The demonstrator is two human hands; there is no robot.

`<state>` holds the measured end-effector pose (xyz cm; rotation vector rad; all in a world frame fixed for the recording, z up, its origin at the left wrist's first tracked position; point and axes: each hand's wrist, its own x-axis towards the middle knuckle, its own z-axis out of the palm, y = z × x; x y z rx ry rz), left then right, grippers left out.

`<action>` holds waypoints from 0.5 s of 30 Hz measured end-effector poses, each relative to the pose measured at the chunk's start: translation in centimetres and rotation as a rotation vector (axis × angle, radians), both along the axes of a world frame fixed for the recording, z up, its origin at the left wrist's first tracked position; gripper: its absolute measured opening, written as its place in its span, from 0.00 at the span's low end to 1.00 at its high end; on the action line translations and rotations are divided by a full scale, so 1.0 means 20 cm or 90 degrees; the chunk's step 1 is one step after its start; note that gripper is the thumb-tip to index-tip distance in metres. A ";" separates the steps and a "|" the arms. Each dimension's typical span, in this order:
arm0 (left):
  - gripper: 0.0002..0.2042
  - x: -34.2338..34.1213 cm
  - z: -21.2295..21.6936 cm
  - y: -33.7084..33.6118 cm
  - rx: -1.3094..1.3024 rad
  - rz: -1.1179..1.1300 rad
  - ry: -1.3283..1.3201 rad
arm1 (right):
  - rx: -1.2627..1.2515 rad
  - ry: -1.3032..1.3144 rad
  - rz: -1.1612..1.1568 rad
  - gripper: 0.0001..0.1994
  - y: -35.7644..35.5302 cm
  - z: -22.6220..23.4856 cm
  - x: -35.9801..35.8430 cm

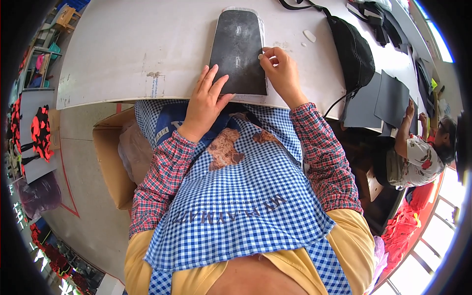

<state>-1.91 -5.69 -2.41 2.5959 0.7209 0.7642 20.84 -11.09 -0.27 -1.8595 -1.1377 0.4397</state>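
Note:
A dark grey, flat panel (238,49) with a rounded far end lies on the white table. A pale, thin layer (262,29) shows along its far and right edges. My left hand (205,101) rests with fingers spread on the panel's near left corner. At the panel's right edge, my right hand (281,71) is closed in a pinch, thumb against forefinger. A small pale spot shows at the fingertips; whether it is a held piece or a nail I cannot make out. To the right of that hand lies a white, chalk-like oval piece (309,36) with a smaller bit nearby.
A black waist bag (350,51) with a strap lies right of my work on the table (113,54). Dark flat sheets (392,98) lie farther right, where another person (420,152) works. A cardboard box (110,167) stands below the table edge at my left.

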 end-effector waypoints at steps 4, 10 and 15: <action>0.22 0.00 0.00 0.00 -0.014 0.004 -0.027 | 0.009 0.008 -0.001 0.12 0.00 -0.01 0.01; 0.21 0.00 0.01 0.01 -0.022 0.007 -0.028 | 0.000 0.006 0.004 0.12 0.00 -0.02 0.01; 0.21 0.01 0.03 0.03 -0.024 0.000 -0.018 | 0.009 0.009 0.004 0.11 0.00 -0.01 0.00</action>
